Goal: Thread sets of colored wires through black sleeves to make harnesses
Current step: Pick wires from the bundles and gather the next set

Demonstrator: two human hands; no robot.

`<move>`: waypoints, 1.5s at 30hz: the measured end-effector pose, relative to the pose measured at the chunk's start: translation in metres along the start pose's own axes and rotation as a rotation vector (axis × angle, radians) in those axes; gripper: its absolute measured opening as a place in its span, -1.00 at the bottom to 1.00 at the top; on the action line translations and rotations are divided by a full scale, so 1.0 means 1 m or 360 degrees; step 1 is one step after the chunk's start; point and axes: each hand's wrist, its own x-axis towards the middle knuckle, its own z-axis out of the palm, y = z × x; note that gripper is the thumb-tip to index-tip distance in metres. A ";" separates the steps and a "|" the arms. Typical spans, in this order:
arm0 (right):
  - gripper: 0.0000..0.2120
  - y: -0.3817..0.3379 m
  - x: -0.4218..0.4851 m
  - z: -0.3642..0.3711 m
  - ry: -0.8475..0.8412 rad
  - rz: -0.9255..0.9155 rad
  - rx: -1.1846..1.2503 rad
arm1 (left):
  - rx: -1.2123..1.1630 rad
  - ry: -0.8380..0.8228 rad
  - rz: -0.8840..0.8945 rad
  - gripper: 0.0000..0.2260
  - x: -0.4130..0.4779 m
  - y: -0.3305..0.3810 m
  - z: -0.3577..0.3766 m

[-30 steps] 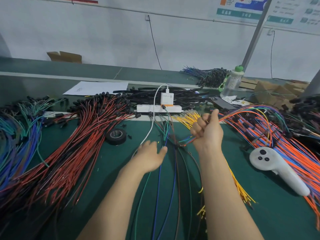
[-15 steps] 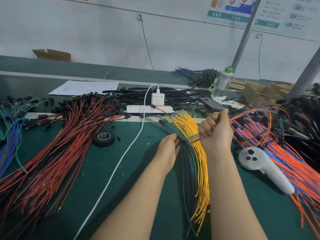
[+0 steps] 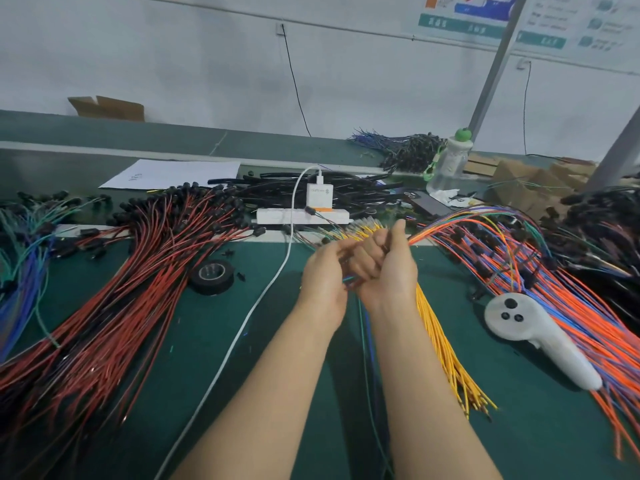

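Observation:
My right hand (image 3: 389,271) is closed in a fist around a set of colored wires (image 3: 450,226) that fan out to the right in orange, blue and green. My left hand (image 3: 323,275) meets it at the middle of the green table (image 3: 207,341), fingers pinching wire ends between the two hands. Blue and green wires (image 3: 367,341) hang down from the hands toward me. A bundle of yellow wires (image 3: 446,355) lies just right of my right forearm. Black sleeves (image 3: 346,192) are piled behind the hands.
A large pile of red and black wires (image 3: 121,289) covers the left side. A roll of black tape (image 3: 212,276) sits left of my hands. A white power strip (image 3: 301,215) with charger and white cable (image 3: 242,327), a white controller (image 3: 530,334) and a bottle (image 3: 450,161) are nearby.
My left hand lifted off the wires on the table and came up to meet my right hand. The right hand kept its grip on the colored wires.

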 end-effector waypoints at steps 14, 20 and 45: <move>-0.53 -0.018 0.000 -0.001 0.0135 -0.0292 0.0431 | 0.0524 -0.0307 0.0089 -0.86 -0.018 -0.010 -0.024; -0.53 -0.018 0.001 -0.003 0.0333 -0.0347 0.0570 | 0.1584 -0.0073 0.1109 -0.85 -0.023 -0.026 -0.026; -0.53 -0.020 -0.001 -0.012 0.0307 -0.0265 0.0553 | 0.0775 -0.0331 0.0100 -0.75 -0.016 -0.018 -0.034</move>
